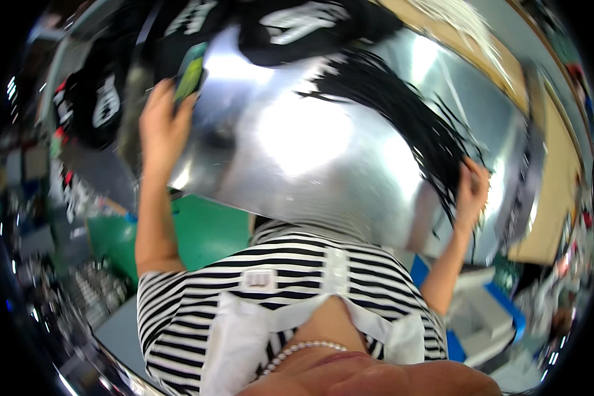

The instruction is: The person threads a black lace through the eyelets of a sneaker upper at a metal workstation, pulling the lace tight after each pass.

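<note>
My left hand [164,125] is raised at the left of the shiny metal tabletop [277,178]. Between its thumb and fingers is a flat yellow-green object with a dark edge [191,74], too blurred to name. At the right side of the table, my right hand [472,191] has its fingers closed on the end of a long bundle of thin black cords [402,109]. The bundle curves from the upper middle of the tabletop down to that hand, with some strands hanging loose.
Black fabric pieces with white print [297,33] lie along the far edge. White strands [462,23] rest on a tan board at the far right. A grey and blue crate [485,317] stands below the table at the right, and a green surface [211,231] shows at lower left.
</note>
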Demonstrator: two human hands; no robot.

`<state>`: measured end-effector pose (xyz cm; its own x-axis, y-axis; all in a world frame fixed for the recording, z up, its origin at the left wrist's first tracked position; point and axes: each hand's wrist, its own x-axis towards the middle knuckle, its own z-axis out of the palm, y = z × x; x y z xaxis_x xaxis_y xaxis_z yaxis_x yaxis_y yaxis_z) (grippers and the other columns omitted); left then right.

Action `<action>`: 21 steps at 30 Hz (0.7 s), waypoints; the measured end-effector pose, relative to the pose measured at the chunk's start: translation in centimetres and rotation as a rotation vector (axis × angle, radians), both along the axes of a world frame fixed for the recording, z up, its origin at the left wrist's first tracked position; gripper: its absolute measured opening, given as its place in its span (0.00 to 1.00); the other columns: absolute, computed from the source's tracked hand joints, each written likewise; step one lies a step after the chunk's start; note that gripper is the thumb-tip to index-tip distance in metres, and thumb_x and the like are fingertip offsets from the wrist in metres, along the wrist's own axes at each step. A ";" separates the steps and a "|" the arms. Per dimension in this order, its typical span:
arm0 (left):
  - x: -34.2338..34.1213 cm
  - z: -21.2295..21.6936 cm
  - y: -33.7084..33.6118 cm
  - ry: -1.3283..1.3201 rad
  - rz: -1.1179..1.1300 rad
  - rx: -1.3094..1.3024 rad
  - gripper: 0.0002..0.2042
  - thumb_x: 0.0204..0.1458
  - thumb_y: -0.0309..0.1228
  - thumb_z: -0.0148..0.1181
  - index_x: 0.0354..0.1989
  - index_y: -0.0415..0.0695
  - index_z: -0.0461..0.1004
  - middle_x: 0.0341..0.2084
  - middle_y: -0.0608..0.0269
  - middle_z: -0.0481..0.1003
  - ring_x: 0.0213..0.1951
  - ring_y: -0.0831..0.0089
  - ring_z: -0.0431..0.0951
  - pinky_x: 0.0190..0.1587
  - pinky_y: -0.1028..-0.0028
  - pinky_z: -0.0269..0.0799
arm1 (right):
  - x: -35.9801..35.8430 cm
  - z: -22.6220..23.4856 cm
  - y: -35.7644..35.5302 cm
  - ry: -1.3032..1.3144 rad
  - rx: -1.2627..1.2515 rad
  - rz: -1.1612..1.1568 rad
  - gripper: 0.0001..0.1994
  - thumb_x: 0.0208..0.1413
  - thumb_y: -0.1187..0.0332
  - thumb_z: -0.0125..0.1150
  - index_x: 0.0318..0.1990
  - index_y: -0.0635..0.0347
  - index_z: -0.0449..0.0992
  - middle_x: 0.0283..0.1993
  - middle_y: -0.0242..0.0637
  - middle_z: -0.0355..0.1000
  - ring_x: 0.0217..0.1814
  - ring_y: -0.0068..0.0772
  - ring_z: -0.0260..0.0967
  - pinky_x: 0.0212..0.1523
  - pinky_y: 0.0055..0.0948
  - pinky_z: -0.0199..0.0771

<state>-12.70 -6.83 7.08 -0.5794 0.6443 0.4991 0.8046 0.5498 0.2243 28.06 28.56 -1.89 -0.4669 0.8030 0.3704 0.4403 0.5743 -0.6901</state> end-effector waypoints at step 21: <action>-17.0 -12.2 12.3 0.212 -0.039 0.072 0.23 0.60 0.40 0.59 0.60 0.43 0.70 0.51 0.50 0.74 0.51 0.55 0.75 0.56 0.63 0.68 | -10.9 -1.3 9.5 -0.654 0.117 0.049 0.09 0.53 0.60 0.66 0.37 0.52 0.81 0.40 0.34 0.75 0.41 0.46 0.75 0.41 0.42 0.73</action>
